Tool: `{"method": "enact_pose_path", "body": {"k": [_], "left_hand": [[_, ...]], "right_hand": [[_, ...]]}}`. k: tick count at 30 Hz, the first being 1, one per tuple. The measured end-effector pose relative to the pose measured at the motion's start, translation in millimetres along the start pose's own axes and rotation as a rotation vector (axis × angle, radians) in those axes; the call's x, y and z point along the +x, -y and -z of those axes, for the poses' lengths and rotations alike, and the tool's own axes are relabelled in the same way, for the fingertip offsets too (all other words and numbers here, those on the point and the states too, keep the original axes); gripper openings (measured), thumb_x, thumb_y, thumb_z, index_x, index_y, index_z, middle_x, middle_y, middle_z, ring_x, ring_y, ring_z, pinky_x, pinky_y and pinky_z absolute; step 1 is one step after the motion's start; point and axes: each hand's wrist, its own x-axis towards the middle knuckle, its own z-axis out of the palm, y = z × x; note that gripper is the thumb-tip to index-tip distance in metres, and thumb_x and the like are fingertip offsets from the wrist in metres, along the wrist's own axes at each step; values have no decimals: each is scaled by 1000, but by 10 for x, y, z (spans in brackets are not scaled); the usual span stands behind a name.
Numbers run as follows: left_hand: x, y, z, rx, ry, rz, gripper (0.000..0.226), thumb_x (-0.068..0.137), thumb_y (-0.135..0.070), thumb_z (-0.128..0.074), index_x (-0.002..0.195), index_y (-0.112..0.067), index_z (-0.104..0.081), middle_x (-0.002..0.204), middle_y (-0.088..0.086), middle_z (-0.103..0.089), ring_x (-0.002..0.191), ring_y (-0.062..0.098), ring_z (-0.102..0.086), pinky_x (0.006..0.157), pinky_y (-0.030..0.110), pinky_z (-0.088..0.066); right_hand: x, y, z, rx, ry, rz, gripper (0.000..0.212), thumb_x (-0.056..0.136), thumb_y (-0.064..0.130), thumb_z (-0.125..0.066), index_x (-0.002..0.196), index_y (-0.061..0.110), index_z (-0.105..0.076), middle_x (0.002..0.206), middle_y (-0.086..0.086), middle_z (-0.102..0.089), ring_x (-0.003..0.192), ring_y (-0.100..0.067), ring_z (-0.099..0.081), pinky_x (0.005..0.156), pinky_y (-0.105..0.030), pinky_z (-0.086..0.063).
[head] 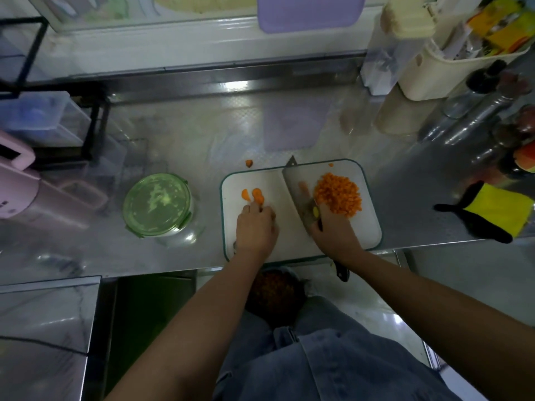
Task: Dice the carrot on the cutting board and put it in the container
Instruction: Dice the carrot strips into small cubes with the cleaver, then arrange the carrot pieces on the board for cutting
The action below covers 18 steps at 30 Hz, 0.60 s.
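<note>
Head view: knife beside diced carrot

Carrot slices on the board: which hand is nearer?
Left. The left hand holds the carrot slices; the right hand grips the knife farther right, beside the diced pile.

The right hand covers most of the knife handle (only its dark end shows, past the tabletop edge). The left hand hides part of the carrot slices. At the frame's left edge a pink appliance is cut off; upper-right bottles are blurred.
</note>
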Motion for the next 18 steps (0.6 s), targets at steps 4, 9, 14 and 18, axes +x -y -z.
{"method": "enact_pose_path", "body": {"k": [4,9,14,18], "left_hand": [[3,-51,35,-152,-19,-91,24,90,-20,-57,111,-13,-67,108,12,-58,103,30,-51,84,37,-40],[76,-449,47,-350,4,-324,44,89,-1,-49,132,-9,-56,130,12,-57,117,30,-51,97,36,-44],[165,-692,-10,-237,208,-412,63,93,1,-41,151,-6,-17,159,11,-14,145,27,-19,116,36,-23],[226,-740,19,-95,248,-329,54,100,-8,-35,151,-3,-18,158,14,-19,145,28,-17,117,34,-17]], "right_hand": [[5,-60,29,51,-99,-118,14,94,16,-48,87,9,-38,60,-5,-42,51,-24,-44,48,-41,-37],[55,-13,246,230,-107,-208,16,95,28,-48,94,11,-45,70,-5,-53,58,-25,-56,58,-48,-54],[110,-12,405,346,-130,-236,36,97,22,-47,127,4,-42,79,-13,-60,47,-22,-54,46,-34,-50],[152,-112,473,293,-203,-200,17,95,30,-48,98,14,-44,75,-3,-52,60,-23,-55,60,-46,-53]]}}
